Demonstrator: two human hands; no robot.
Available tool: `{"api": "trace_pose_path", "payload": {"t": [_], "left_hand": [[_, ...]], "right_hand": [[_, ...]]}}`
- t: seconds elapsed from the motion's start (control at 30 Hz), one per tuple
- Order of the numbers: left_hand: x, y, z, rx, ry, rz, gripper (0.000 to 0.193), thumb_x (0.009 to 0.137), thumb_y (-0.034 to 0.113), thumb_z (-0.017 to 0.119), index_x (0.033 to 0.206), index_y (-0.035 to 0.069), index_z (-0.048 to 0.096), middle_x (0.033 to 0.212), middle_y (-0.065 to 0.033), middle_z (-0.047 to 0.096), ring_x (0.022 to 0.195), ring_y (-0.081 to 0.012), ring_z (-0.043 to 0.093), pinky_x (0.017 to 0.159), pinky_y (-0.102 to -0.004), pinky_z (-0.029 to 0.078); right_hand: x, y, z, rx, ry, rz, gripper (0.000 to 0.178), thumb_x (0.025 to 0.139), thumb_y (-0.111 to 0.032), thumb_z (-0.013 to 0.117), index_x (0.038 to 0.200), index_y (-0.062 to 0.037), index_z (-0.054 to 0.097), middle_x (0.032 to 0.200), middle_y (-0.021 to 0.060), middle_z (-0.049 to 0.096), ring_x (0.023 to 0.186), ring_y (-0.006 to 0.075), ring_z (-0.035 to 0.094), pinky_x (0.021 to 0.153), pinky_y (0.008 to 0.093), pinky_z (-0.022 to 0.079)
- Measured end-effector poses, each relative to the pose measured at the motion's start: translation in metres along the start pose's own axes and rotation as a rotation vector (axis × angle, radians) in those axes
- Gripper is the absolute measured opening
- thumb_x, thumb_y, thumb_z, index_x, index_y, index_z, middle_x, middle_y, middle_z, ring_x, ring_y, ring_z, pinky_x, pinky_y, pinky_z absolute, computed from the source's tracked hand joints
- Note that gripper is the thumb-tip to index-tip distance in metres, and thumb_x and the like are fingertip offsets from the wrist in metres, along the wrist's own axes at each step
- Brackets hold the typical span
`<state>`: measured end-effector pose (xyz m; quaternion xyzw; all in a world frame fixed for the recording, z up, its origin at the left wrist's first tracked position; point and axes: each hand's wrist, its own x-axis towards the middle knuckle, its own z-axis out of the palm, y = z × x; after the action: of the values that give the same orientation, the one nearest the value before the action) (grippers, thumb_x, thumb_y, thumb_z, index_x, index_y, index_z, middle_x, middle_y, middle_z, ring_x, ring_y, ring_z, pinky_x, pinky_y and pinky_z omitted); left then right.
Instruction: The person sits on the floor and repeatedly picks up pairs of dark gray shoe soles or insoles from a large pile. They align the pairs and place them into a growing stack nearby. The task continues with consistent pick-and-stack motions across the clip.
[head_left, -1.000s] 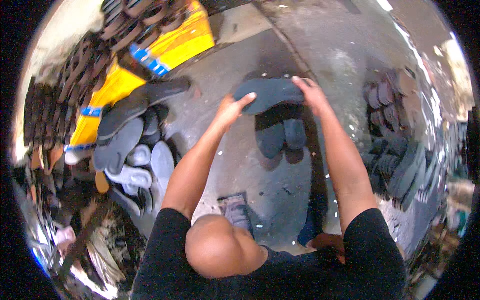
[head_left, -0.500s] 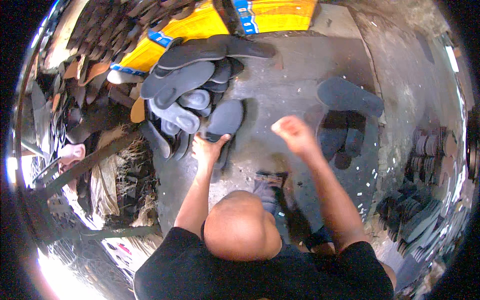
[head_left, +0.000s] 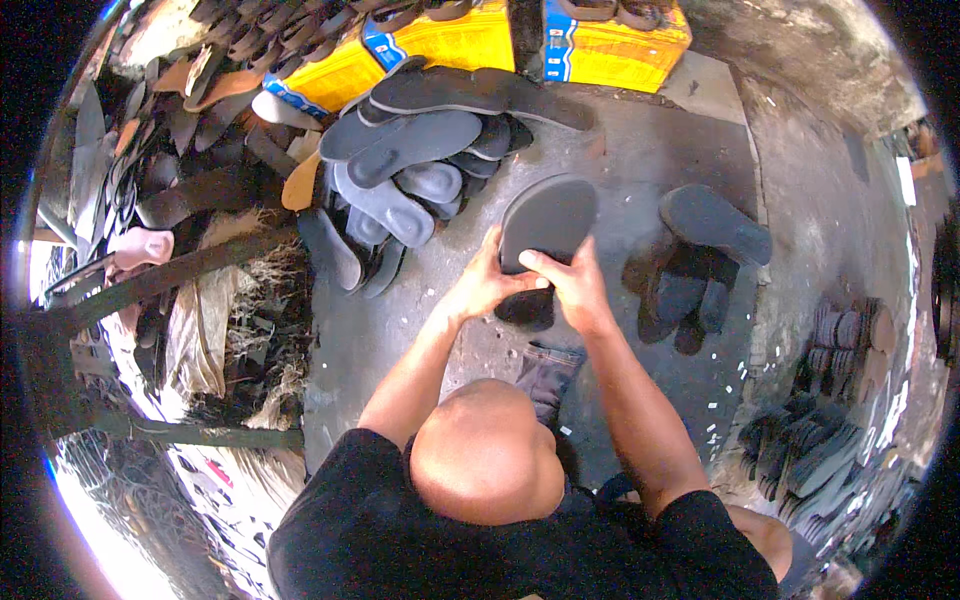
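In front of me, over the work surface, I grip a dark grey shoe sole with its broad end pointing away. My left hand wraps its left edge, while my right hand clasps the right edge with the thumb across the top. Below the hands a dark narrower end shows; whether it belongs to the same sole I cannot tell. Up to the left lies a heap of grey and black soles. To the right, another sole rests beside several dark pieces.
Yellow-and-blue boxes with sandals on top line the far edge. At the left stand a wooden frame and piles of scraps and soles. Stacks of sandals sit at the right, and small white bits are scattered nearby.
The sole has moved right, away from the heap, in my left hand. My right hand has come in from the right and taken hold of it. The whole view has shifted slightly.
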<state>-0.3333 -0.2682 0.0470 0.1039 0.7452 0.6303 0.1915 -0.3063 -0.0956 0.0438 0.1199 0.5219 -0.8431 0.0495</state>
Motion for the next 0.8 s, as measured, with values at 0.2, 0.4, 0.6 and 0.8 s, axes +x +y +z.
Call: {"api": "trace_pose_path", "payload": {"t": [0.2, 0.4, 0.6, 0.8], "left_hand": [[0.061, -0.019, -0.077, 0.777, 0.328, 0.262, 0.074, 0.073, 0.014, 0.085, 0.14, 0.006, 0.055, 0.132, -0.0219, 0.06, 0.13, -0.0399, 0.053, 0.112, -0.0469, 0.043], [0.093, -0.036, -0.18, 1.381, 0.71, -0.112, 0.079, 0.086, 0.041, 0.08, 0.148, 0.003, 0.047, 0.153, -0.0233, 0.044, 0.147, -0.039, 0.039, 0.112, -0.0704, 0.033], [0.078, -0.057, -0.131, 0.786, 0.555, -0.301, 0.067, 0.088, 0.043, 0.081, 0.134, -0.001, 0.06, 0.123, -0.0223, 0.069, 0.117, -0.0371, 0.065, 0.104, -0.0434, 0.049], [0.002, -0.053, 0.037, -0.457, 0.21, -0.363, 0.046, 0.098, 0.02, 0.071, 0.139, 0.004, 0.056, 0.126, -0.0116, 0.068, 0.117, -0.0236, 0.063, 0.102, -0.0377, 0.05]], "right_hand": [[-0.002, 0.03, -0.064, -0.571, -0.049, -0.213, 0.076, 0.083, -0.024, 0.09, 0.141, 0.0017, 0.047, 0.134, 0.0184, 0.064, 0.126, 0.0292, 0.061, 0.108, 0.0427, 0.049], [-0.008, -0.013, -0.021, -1.583, 0.403, -0.146, 0.061, 0.082, -0.039, 0.084, 0.113, 0.0006, 0.049, 0.113, 0.0203, 0.063, 0.107, 0.0429, 0.065, 0.092, 0.0517, 0.053], [0.017, 0.007, -0.069, -1.11, 0.144, 0.096, 0.083, 0.082, -0.04, 0.086, 0.138, 0.0023, 0.043, 0.134, 0.024, 0.062, 0.123, 0.0387, 0.063, 0.101, 0.0487, 0.052], [-0.001, -0.02, -0.03, -0.854, 0.13, 0.066, 0.094, 0.08, -0.04, 0.088, 0.145, 0.0057, 0.037, 0.136, 0.0272, 0.062, 0.127, 0.0399, 0.061, 0.107, 0.0469, 0.048]]}}
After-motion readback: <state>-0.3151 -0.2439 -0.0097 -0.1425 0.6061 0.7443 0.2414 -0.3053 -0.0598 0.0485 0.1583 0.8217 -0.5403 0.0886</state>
